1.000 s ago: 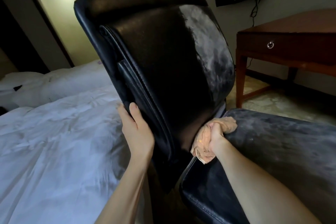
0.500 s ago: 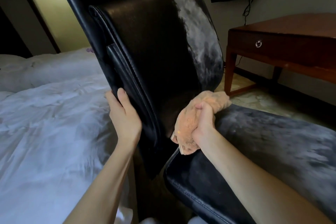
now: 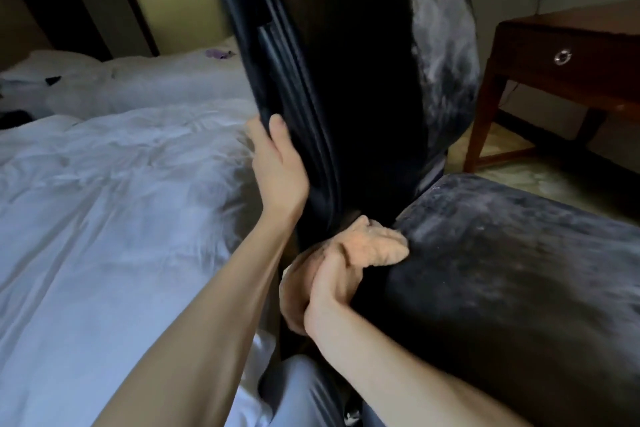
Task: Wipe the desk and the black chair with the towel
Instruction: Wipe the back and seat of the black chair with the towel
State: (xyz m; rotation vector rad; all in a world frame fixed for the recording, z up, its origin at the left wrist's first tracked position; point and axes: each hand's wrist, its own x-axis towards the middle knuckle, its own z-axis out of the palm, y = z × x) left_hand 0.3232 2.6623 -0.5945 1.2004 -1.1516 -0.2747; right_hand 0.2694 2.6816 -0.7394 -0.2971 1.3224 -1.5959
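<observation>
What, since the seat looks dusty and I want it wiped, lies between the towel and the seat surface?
Nothing visible. The right hand grips the towel, which lies against the seat corner by the backrest.

Bed (image 3: 104, 218) fills the left half of the frame, covered by a rumpled white duvet (image 3: 145, 156). White pillow (image 3: 52, 62) at upper left. On the bed's far part are a small purple item (image 3: 218, 53) and a small dark item (image 3: 53, 80) beside the pillow, both too small to identify. Wooden desk (image 3: 571, 35) at upper right, reddish brown, its drawer fitted with a metal ring pull (image 3: 562, 57), legs standing on the floor. Floor (image 3: 512, 177) is pale marbled tile, visible under the desk. Black chair (image 3: 519, 270) sits between bed and desk, its base hidden and its seat filmed with grey dust. Peach towel (image 3: 377, 246) is bunched on the seat's rear left corner, gripped by the right hand (image 3: 332, 291).
</observation>
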